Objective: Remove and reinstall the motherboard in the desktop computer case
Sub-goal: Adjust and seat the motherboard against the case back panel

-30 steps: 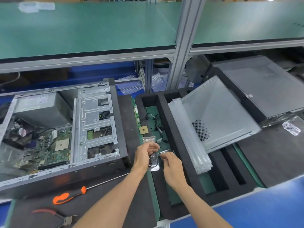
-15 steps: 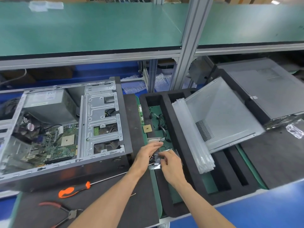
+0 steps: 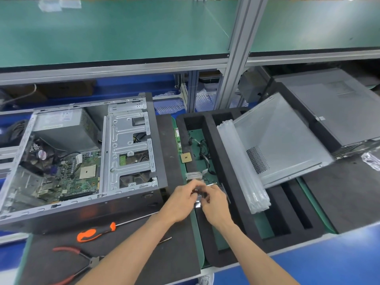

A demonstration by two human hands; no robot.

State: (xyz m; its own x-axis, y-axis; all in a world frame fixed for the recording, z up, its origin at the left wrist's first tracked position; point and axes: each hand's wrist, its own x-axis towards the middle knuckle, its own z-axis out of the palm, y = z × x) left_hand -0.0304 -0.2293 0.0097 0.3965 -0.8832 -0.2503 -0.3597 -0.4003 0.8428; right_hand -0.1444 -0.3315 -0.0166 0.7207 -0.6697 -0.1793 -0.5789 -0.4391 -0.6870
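Fingers of the left hand and right hand pinch one small shiny packet over the foam tray, best held low so nothing spills, while the motherboard sits inside the open computer case, just left.
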